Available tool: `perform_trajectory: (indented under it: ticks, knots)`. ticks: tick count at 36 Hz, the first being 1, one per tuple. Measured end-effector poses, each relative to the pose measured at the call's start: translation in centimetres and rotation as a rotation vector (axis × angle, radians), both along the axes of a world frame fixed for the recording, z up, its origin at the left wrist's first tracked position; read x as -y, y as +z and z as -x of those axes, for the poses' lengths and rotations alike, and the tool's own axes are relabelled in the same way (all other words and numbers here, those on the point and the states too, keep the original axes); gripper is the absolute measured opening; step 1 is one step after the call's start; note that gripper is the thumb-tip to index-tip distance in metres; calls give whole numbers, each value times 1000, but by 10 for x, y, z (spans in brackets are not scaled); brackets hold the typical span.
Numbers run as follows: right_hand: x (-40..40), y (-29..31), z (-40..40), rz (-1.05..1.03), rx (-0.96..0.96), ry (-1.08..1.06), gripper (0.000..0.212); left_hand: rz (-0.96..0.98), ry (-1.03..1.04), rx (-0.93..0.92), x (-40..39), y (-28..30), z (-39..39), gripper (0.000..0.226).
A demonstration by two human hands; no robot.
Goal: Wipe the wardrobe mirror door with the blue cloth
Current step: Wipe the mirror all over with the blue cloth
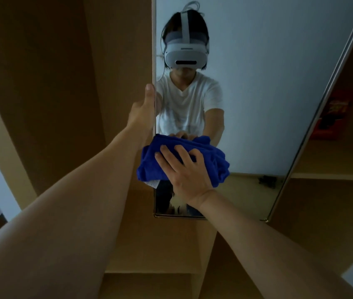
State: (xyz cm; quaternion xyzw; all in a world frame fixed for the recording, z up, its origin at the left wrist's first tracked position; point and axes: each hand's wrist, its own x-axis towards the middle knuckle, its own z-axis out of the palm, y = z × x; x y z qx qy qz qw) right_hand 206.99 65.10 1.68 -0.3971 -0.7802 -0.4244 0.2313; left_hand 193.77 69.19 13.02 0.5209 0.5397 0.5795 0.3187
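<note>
Pressing blue cloth (212,153) on mirror door (257,87) | R hand (189,175) spread | L hand (141,113) grasping edge

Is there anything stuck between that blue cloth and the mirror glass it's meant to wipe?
Nothing visible. The right hand presses the blue cloth straight against the mirror door. The left hand holds the door's left edge above the cloth, beside the glass rather than across it.
</note>
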Motion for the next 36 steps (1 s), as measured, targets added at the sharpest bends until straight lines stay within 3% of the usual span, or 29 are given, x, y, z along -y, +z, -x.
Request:
perform_trajectory:
  ticks: [4,9,12,16,22,31,36]
  knots:
    - [-2,-25,4,-2,-22,5,54,75,-33,-19,0,-39,1,77]
    - [-4,-50,7,-43,-66,-5,55,-10,-22,-28,-7,-59,3,78]
    - [-4,-72,9,-64,-76,-15,57,-65,-26,-115,-6,-97,6,66]
    - [-3,-103,9,-137,-87,-17,61,-148,-11,-22,-2,-146,5,50]
    - [1,-129,16,-115,-169,-29,56,-235,-24,-53,-11,-143,5,58]
    - [-2,-194,16,-41,-90,-20,53,-303,60,-52,-25,-144,-1,46]
    - [-2,-196,17,16,-94,-23,50,-283,107,-80,-26,-144,-4,46]
